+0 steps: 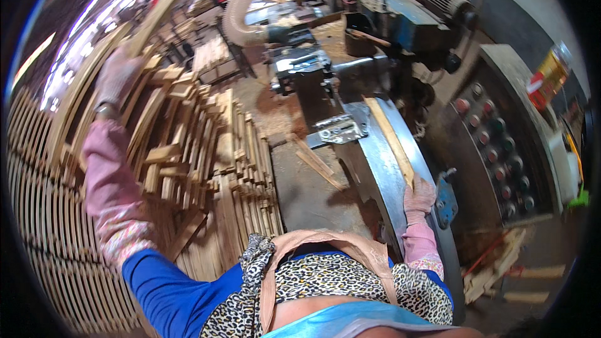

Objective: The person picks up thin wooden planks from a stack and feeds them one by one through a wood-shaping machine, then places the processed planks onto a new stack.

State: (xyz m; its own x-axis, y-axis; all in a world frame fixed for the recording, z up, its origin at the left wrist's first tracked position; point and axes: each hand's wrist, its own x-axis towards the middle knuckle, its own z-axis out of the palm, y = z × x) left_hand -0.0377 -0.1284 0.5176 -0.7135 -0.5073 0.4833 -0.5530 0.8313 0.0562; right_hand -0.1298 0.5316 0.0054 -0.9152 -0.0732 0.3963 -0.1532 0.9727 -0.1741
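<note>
Slat [389, 141] lengthwise along curved guide [375, 169], pointing away.

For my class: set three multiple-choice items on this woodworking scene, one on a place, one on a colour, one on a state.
1. Where does the right hand rest?
A. on the wooden strip lying on the curved metal guide
B. on the button panel
C. on the hose

2. What colour are the gloves?
A. green
B. pink
C. black

3. What is the left hand doing?
A. hanging empty
B. pressing a button
C. gripping a long curved strip raised above the stack

Answers: 1 A, fingers lie on the strip's near end; 2 B, both gloves are pink; 3 C, its fingers close round the strip.
</note>
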